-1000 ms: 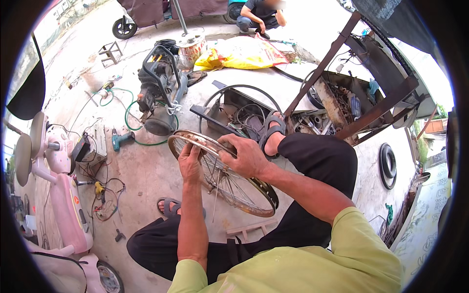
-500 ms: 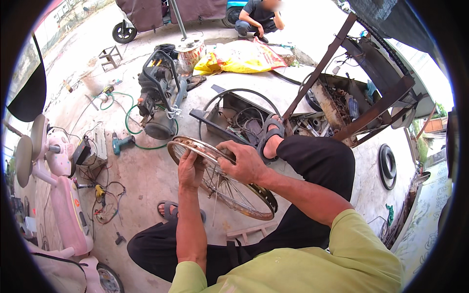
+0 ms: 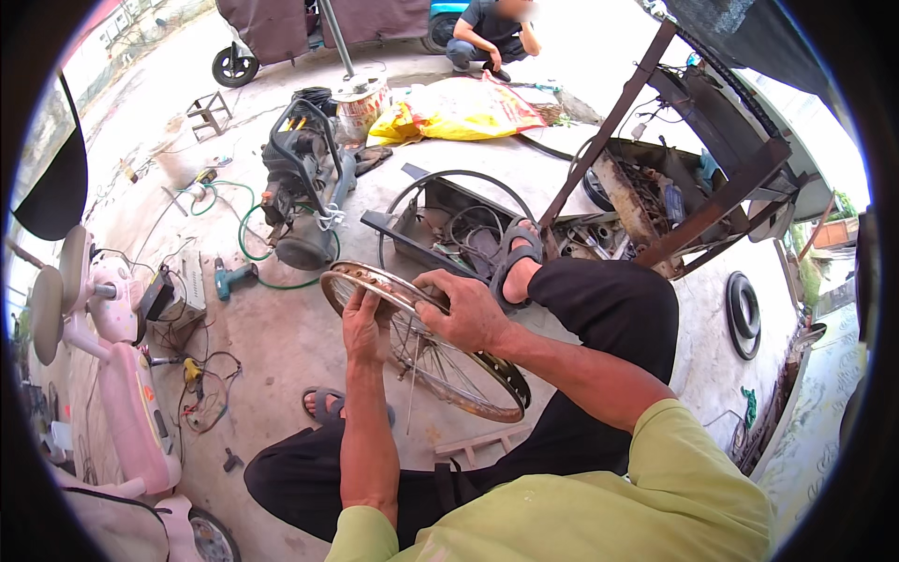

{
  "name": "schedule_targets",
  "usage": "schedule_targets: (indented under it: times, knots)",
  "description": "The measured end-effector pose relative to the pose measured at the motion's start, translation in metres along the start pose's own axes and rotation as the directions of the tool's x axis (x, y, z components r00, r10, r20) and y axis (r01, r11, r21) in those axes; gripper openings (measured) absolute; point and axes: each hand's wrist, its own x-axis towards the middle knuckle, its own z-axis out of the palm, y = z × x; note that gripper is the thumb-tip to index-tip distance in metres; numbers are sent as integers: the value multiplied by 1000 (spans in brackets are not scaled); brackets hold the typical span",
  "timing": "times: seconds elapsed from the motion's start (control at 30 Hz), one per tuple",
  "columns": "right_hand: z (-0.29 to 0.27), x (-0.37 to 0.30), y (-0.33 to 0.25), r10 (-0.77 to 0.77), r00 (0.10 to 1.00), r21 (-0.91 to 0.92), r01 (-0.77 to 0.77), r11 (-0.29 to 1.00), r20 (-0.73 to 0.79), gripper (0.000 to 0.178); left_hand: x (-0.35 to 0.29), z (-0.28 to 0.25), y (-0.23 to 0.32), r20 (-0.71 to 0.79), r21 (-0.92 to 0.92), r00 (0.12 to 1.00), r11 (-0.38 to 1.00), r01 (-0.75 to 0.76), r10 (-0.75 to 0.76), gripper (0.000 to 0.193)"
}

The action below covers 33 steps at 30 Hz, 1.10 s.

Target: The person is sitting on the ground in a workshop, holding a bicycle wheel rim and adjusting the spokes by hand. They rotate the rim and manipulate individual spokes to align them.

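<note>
Tilted between my knees is a rusty spoked wheel rim (image 3: 487, 409) with no tyre on it. My left hand (image 3: 365, 323) grips its near-left edge from below, fingers curled up on the inner side by the spokes. Across the top of the same edge lies my right hand (image 3: 464, 309), its thumb and fingers closed around the metal. The two hands are close together on the rim. Thin spokes (image 3: 440, 367) run through its middle, and one long thin spoke-like rod (image 3: 412, 398) hangs down below my hands. Whether anything small sits between the fingertips is hidden.
Ahead stand an air compressor (image 3: 304, 178) with a green hose and a metal tray (image 3: 440, 225) of parts. A teal drill (image 3: 232, 278) and a pink scooter (image 3: 136, 412) are left. A rusty frame (image 3: 613, 122) and black tyre (image 3: 744, 314) are right. A person (image 3: 494, 42) crouches beyond.
The head view has shifted very slightly. My hands and the wheel rim keep nearly the same place and grip.
</note>
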Motion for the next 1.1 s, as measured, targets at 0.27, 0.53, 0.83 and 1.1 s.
schedule_targets:
  times: [0.27,0.53,0.83,1.1]
  knots:
    - [14,-6,-18,141,990,113,-140,984,-7,35,-8,8,45,-185,622,962,782,-43,201,32]
    - [54,-21,-24,268,960,342,-278,898,75,34,-24,55,75,94,972,958,185,-147,270,41]
    - [107,-39,6,-23,998,623,-16,782,54,27,-38,48,90,130,977,978,145,-155,164,38]
    - [160,5,7,-134,990,658,125,743,-37,26,-23,33,114,-17,995,969,100,-8,247,44]
